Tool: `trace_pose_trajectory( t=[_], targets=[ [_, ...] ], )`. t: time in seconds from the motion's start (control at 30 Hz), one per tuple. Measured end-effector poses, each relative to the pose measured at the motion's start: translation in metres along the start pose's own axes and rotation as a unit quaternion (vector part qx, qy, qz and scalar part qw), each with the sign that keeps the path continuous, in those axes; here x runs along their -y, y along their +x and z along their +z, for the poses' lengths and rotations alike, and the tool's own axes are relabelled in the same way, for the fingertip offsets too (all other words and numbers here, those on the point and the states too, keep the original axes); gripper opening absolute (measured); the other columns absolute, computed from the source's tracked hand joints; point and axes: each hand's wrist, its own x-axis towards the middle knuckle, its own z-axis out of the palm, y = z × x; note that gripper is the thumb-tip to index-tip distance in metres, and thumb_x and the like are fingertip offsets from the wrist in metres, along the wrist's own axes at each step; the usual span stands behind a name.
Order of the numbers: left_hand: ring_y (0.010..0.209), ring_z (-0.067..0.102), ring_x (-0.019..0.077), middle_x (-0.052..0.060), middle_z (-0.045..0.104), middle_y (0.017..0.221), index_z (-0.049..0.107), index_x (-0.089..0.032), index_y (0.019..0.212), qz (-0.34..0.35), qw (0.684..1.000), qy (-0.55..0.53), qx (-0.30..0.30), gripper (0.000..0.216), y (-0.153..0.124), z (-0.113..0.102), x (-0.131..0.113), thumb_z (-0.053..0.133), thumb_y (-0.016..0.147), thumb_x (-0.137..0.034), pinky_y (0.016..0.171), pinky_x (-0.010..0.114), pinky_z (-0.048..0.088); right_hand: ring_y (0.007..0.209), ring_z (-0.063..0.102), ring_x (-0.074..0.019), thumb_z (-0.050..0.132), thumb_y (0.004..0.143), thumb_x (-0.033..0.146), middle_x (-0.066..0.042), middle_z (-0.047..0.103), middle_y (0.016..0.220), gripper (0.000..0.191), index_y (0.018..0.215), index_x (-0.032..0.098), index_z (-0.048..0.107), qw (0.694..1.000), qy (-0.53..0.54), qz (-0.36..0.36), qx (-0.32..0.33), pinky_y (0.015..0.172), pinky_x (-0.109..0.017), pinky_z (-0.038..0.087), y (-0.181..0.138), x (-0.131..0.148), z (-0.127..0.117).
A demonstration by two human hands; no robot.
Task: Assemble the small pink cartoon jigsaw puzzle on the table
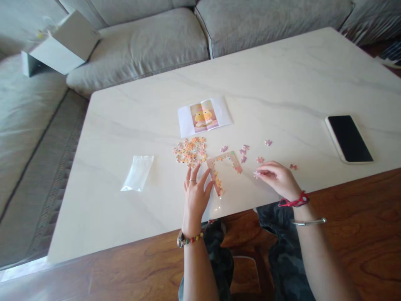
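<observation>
My left hand (pixel 196 193) rests flat on the white table (pixel 131 125) with fingers spread, its thumb beside the left edge of a partly joined puzzle frame (pixel 224 167). Just beyond its fingertips lies a heap of loose orange and pink puzzle pieces (pixel 190 151). My right hand (pixel 277 177) sits right of the frame, fingertips pinched on a small pink puzzle piece (pixel 257 174). Several single pieces (pixel 242 151) lie scattered behind the frame. A printed reference picture (pixel 204 116) of a yellow figure lies farther back.
An empty clear plastic bag (pixel 138 172) lies left of the heap. A black phone (pixel 349 138) in a white case lies at the right. A grey sofa (pixel 150 46) with a white box (pixel 62 44) stands behind the table. Wooden floor shows below the table's near edge.
</observation>
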Motion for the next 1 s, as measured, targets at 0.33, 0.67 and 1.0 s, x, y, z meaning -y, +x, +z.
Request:
trace_pose_trajectory(
  t=[0.33, 0.67, 1.0],
  targets=[
    [0.131, 0.011, 0.0368, 0.005, 0.024, 0.143, 0.052, -0.035, 0.116, -0.006, 0.997, 0.045, 0.06, 0.038, 0.007, 0.0, -0.006, 0.052, 0.079, -0.037, 0.094, 0.06, 0.028, 0.084, 0.06, -0.0196, 0.05, 0.078, 0.022, -0.008, 0.064, 0.091, 0.018, 0.089, 0.021, 0.063, 0.982, -0.17, -0.08, -0.033, 0.072, -0.034, 0.051, 0.008, 0.008, 0.007],
    [0.131, 0.009, 0.0361, 0.005, 0.021, 0.144, 0.043, -0.033, 0.124, -0.016, 0.996, 0.055, 0.071, 0.048, 0.011, -0.002, -0.005, 0.053, 0.078, -0.038, 0.094, 0.06, 0.027, 0.118, 0.043, -0.0224, 0.038, 0.083, 0.012, -0.006, 0.058, 0.116, 0.035, 0.113, 0.023, 0.054, 0.936, -0.292, -0.197, 0.023, 0.101, -0.056, 0.018, 0.016, 0.009, 0.049],
    [0.132, 0.008, 0.035, 0.002, 0.017, 0.145, 0.045, -0.037, 0.122, -0.036, 0.995, 0.054, 0.081, 0.049, 0.012, 0.001, -0.002, 0.057, 0.074, -0.041, 0.096, 0.058, 0.026, 0.115, 0.046, -0.0215, 0.038, 0.084, 0.012, -0.006, 0.059, 0.113, 0.032, 0.108, 0.02, 0.057, 0.932, -0.295, -0.209, 0.017, 0.102, -0.05, 0.024, 0.016, 0.008, 0.053]
  ],
)
